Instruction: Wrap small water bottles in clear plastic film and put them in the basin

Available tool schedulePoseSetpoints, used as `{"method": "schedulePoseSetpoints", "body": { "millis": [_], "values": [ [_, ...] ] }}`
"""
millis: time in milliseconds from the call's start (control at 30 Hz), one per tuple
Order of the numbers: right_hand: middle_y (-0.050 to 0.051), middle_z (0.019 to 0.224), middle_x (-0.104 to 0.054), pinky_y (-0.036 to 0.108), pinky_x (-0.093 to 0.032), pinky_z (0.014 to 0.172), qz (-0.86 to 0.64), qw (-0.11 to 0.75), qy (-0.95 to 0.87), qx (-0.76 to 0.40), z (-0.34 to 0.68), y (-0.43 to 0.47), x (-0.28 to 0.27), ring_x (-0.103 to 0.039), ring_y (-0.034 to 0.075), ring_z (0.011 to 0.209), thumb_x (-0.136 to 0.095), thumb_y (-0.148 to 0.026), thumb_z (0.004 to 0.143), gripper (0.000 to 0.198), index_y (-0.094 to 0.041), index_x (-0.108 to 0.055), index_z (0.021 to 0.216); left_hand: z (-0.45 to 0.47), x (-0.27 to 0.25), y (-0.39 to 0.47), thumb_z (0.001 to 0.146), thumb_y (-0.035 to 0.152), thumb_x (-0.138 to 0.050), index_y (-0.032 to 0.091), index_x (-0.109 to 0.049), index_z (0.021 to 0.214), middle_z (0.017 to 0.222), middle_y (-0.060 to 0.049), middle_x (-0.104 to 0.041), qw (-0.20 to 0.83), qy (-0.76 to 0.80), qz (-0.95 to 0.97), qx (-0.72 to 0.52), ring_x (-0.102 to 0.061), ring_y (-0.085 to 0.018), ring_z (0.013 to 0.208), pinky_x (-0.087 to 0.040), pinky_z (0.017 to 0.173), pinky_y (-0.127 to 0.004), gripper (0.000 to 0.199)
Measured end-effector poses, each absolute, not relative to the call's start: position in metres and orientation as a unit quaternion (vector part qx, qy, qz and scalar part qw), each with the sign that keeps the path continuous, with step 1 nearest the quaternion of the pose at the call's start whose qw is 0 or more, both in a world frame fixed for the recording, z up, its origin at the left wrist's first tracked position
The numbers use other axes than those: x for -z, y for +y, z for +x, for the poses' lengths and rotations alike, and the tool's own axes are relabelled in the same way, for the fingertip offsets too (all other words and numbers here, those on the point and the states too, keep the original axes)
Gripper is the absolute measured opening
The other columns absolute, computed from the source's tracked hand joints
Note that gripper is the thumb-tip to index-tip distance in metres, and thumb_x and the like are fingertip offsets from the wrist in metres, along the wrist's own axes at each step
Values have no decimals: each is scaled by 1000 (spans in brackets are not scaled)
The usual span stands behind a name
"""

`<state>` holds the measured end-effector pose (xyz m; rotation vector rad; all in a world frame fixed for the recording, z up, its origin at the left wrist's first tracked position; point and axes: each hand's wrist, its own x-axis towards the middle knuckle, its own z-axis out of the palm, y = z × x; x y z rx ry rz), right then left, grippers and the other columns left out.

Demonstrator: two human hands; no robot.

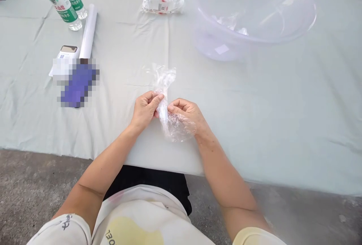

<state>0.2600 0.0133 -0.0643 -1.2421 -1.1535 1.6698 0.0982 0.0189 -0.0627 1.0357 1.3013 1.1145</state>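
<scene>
A crumpled clear plastic film (pixel 181 127), perhaps a thin bag, is held between both hands just above the near part of the table. My left hand (pixel 145 107) pinches it with thumb and fingers at its bunched middle. On the other side, my right hand (pixel 188 113) is closed on it too, thumb against the fingertips. One loose end sticks up beyond the hands, and a wider crinkled part hangs below them toward me. Whether it is one piece or more I cannot tell.
A big translucent basin (pixel 215 43) with some clear plastic inside stands at the back right. Near it lies a clear-wrapped bundle (pixel 162 3). Two water bottles (pixel 63 9), a white roll (pixel 88 33), a white box (pixel 63 58) and a blurred purple object (pixel 77 86) are at left.
</scene>
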Motion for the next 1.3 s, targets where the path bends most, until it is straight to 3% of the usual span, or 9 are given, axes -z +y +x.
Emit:
{"method": "schedulePoseSetpoints", "body": {
  "millis": [133,300,400,467,600,733,933,1167,1300],
  "values": [
    [-3,65,-59,23,-38,47,-510,399,-425,-633,268,19,61,-46,8,51,-81,-48,71,31,-21,-67,70,89,62,26,86,38,-70,19,-59,78,55,7,-47,584,546,340,-496,-46,-6,43,-35,43,-19,22],
    [-3,66,-58,22,-37,49,-503,443,-409,-619,270,19,61,-46,7,54,-81,-46,72,28,-21,-68,72,85,58,26,87,40,-69,21,-56,88,71,4,-55,501,565,347,-556,-57,-8,59,-41,47,-17,23],
    [-2,70,-61,23,-43,56,-476,437,-430,-630,267,17,61,-52,10,62,-81,-47,73,28,-22,-68,72,90,57,20,78,43,-79,21,-55,100,83,1,-63,551,534,433,-473,-64,-12,72,-47,53,-18,40],
    [-1,72,-63,25,-46,60,-454,430,-443,-643,266,16,62,-55,11,66,-80,-47,74,27,-23,-68,72,93,58,18,74,41,-83,22,-53,109,83,1,-66,615,495,458,-408,-65,-13,69,-49,56,-21,50],
    [0,82,-67,25,-50,63,-451,460,-422,-638,268,18,64,-59,12,72,-81,-48,73,27,-24,-70,74,92,61,21,76,37,-80,20,-58,95,66,5,-61,645,456,436,-431,-59,-10,54,-47,54,-22,34],
    [0,85,-70,25,-52,64,-470,484,-382,-631,270,22,65,-61,12,72,-83,-48,69,28,-24,-69,74,87,61,27,73,30,-80,18,-59,81,68,3,-62,624,483,364,-495,-59,-9,56,-45,52,-21,25],
    [0,93,-72,23,-52,59,-473,514,-337,-631,272,23,64,-65,11,72,-83,-40,66,25,-23,-65,69,83,59,29,75,22,-74,18,-60,76,66,2,-62,569,533,358,-513,-54,-8,52,-42,48,-21,14],
    [-2,93,-71,19,-48,50,-471,576,-269,-611,286,29,65,-59,7,62,-82,-37,65,25,-24,-62,70,72,61,34,76,20,-72,19,-59,75,70,2,-62,535,556,324,-547,-50,-7,50,-39,45,-20,13],
    [-2,101,-72,25,-57,63,-446,581,-281,-620,289,31,68,-67,12,78,-80,-43,70,31,-25,-56,73,68,64,39,76,21,-76,20,-58,78,69,4,-58,595,483,242,-595,-54,-7,57,-43,52,-19,18]
  ]
}}
